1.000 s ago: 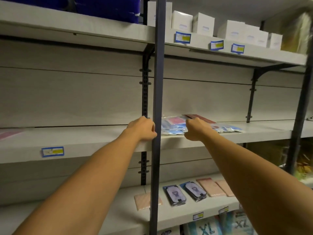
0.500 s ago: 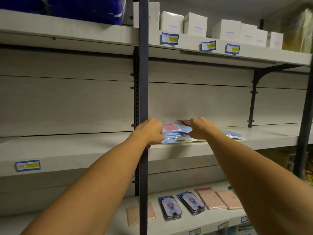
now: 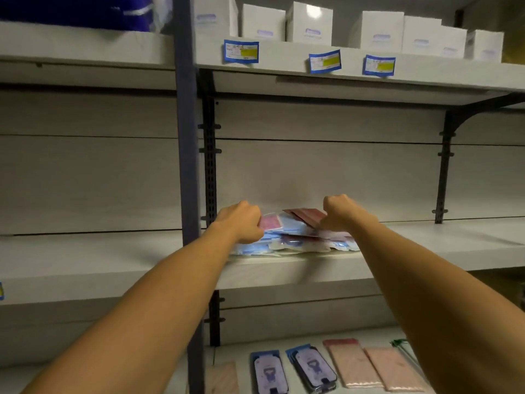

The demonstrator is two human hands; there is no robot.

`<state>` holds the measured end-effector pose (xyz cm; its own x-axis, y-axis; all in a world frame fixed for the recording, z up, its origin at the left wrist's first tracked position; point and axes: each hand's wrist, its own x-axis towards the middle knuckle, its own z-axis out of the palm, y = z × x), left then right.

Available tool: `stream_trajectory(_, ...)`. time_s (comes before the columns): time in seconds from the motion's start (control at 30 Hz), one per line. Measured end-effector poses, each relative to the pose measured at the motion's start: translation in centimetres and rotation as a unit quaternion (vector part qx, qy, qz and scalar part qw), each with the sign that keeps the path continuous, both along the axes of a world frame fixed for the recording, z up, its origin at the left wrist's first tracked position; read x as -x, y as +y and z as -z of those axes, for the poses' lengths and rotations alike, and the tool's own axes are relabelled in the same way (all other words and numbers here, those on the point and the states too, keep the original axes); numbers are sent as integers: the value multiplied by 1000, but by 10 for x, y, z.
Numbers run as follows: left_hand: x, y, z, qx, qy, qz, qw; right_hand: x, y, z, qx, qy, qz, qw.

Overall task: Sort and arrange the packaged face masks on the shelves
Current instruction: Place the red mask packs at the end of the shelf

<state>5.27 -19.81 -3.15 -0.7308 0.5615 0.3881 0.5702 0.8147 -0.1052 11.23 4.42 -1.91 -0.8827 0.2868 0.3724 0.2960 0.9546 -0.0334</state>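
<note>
Nearest, at about 6 o'clock in the view, the lower shelf (image 3: 309,341) carries flat packets laid side by side: two dark blue packets (image 3: 295,369) with a pale figure on them, two pink packets (image 3: 369,365) just to their right, and another pale pink packet (image 3: 223,378) to their left, partly behind the dark upright post (image 3: 187,166). Both bare forearms reach up from 7 and 5 o'clock toward the middle shelf (image 3: 440,245). There, near the centre of the view, lies the pile of packaged face masks (image 3: 289,240), mostly light blue in clear wrap with a pink one (image 3: 271,223) and some dark red ones (image 3: 308,214) on top, its front edge close to the shelf's lip. The left hand (image 3: 241,223) sits on the pile's 9 o'clock end with fingers curled down over the packets, knuckles toward the camera; it seems to grip them, though the fingertips are hidden. The right hand (image 3: 339,213) is on the pile's 3 o'clock end, fingers bent and thumb pointing down onto the top packets, pinching or pressing them; which one cannot be told. Farthest, at 12 to 1 o'clock, the top shelf (image 3: 284,64) holds a row of white boxes (image 3: 309,24) with blue-and-yellow price labels (image 3: 325,61) on its front edge, and something dark blue (image 3: 76,9) at 11 o'clock.
</note>
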Motion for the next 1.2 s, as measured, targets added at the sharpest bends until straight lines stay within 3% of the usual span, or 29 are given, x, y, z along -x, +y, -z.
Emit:
stream_trajectory(0.57,73,64,18,-101,-30,-123,987,94,98,4,125,9,-100,987)
stream_trajectory(0.83,107,78,28,-157,-58,-115,979,129,103,35,187,44,-131,973)
stream_trajectory(1.03,126,81,50,-209,-32,-149,966,141,104,52,215,90,-140,962)
stream_trajectory(1.2,135,78,55,-206,-36,-175,962,147,109,59,218,115,-154,957)
